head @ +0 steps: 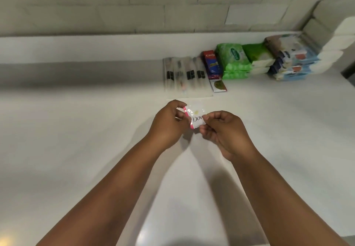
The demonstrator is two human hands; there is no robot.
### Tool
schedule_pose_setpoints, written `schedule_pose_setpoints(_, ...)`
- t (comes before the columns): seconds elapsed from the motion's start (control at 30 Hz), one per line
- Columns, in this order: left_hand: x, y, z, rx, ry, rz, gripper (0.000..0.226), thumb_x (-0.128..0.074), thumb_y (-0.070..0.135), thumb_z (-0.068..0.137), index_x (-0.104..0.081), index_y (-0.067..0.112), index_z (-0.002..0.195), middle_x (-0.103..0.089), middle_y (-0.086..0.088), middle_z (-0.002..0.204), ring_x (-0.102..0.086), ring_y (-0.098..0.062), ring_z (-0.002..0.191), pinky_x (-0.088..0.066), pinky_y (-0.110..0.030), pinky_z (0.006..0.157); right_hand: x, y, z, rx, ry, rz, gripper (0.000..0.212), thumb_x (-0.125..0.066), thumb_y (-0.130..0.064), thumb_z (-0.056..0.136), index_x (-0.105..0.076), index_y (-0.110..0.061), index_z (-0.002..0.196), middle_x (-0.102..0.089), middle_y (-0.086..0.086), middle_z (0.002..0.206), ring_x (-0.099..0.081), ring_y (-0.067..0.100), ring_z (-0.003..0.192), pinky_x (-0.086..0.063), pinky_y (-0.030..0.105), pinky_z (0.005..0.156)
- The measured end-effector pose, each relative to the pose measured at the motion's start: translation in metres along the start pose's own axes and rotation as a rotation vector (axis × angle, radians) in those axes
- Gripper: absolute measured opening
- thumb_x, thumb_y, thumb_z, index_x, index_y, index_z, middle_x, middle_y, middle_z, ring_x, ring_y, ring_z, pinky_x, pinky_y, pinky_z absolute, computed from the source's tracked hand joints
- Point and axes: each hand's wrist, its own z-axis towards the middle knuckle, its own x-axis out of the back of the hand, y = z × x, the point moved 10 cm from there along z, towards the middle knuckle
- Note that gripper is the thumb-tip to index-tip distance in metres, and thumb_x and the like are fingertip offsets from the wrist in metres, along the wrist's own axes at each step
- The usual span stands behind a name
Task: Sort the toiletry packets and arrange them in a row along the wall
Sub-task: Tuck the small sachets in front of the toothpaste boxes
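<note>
Our left hand point(169, 124): arm stretched forward, fingers curled, thumb and fingertips in a pinching grip at its inner side. Our right hand point(223, 132): arm stretched forward, fingers curled under, thumb and forefinger pinching toward the left hand. Both hands nearly meet, wrists straight, forearms bare.

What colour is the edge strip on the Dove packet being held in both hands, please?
Pink, along the left edge of the white Dove packet; the head view shows it.
</note>
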Motion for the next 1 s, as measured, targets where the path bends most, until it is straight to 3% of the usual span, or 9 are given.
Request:
schedule_pose_setpoints(0.27, -0.066, 0.027, 0.054, 0.082, 0.053, -0.193, 0.036, -0.064, 0.006, 0.085, -0.052, 0.021, 0.116, -0.072, -0.005, 0.086, -0.071, -0.023, 0.079, -0.057, -0.043, 0.081, 0.065, -0.035, 0.049, 0.013, 0.052, 0.167, 0.003, -0.060, 0.001, 0.091, -0.059, 0.001, 0.088, -0.064, 0.015, 0.077, -0.063, 0.019, 0.061, -0.055, 0.023, 0.060)
schedule_pose_setpoints(0.43, -0.092, 0.021, 0.075, 0.175, 0.063, -0.286, 0.021, -0.068, 0.005, 0.081, -0.058, 0.013, 0.098, -0.069, -0.007, 0.080, -0.065, -0.021, 0.067, -0.055, -0.037, 0.076, 0.085, -0.044, 0.079, -0.001, 0.056, 0.162, 0.008, -0.059, 0.000, 0.091, -0.059, 0.000, 0.084, -0.067, 0.016, 0.076, -0.064, 0.019, 0.063, -0.057, 0.025, 0.062)
schedule_pose_setpoints(0.63, -0.092, 0.025, 0.113, 0.154, 0.174, -0.214, 0.022, -0.069, 0.003, 0.080, -0.056, 0.019, 0.084, -0.067, -0.012, 0.083, -0.065, -0.026, 0.075, -0.052, -0.034, 0.068, 0.097, -0.059, 0.121, 0.078, 0.134, -0.213, 0.010, -0.066, -0.010, 0.088, -0.064, -0.011, 0.078, -0.060, 0.004, 0.064, -0.051, 0.013, 0.050, -0.043, 0.022, 0.045)
schedule_pose_setpoints(0.7, -0.090, 0.025, 0.126, 0.142, 0.220, -0.168, 0.022, -0.070, 0.004, 0.078, -0.056, 0.020, 0.081, -0.068, -0.016, 0.088, -0.067, -0.033, 0.082, -0.056, -0.036, 0.073, 0.096, -0.064, 0.134, 0.107, 0.145, -0.275, 0.009, -0.066, -0.011, 0.087, -0.066, -0.012, 0.078, -0.060, 0.003, 0.064, -0.050, 0.011, 0.047, -0.039, 0.021, 0.041)
schedule_pose_setpoints(0.8, -0.088, 0.021, 0.139, 0.152, 0.276, -0.141, 0.021, -0.072, 0.004, 0.076, -0.057, 0.019, 0.078, -0.069, -0.014, 0.088, -0.068, -0.035, 0.088, -0.056, -0.049, 0.084, 0.095, -0.066, 0.147, 0.122, 0.163, -0.322, 0.006, -0.067, -0.013, 0.086, -0.068, -0.008, 0.084, -0.061, 0.005, 0.066, -0.050, 0.011, 0.046, -0.040, 0.020, 0.039)
schedule_pose_setpoints(1.0, -0.087, 0.014, 0.152, 0.165, 0.320, -0.086, 0.009, -0.071, 0.003, 0.077, -0.065, 0.009, 0.080, -0.072, -0.016, 0.085, -0.070, -0.031, 0.082, -0.058, -0.045, 0.081, 0.091, -0.068, 0.164, 0.176, 0.179, -0.452, 0.015, -0.073, -0.023, 0.082, -0.067, -0.010, 0.079, -0.066, 0.005, 0.067, -0.053, 0.015, 0.047, -0.047, 0.029, 0.048)
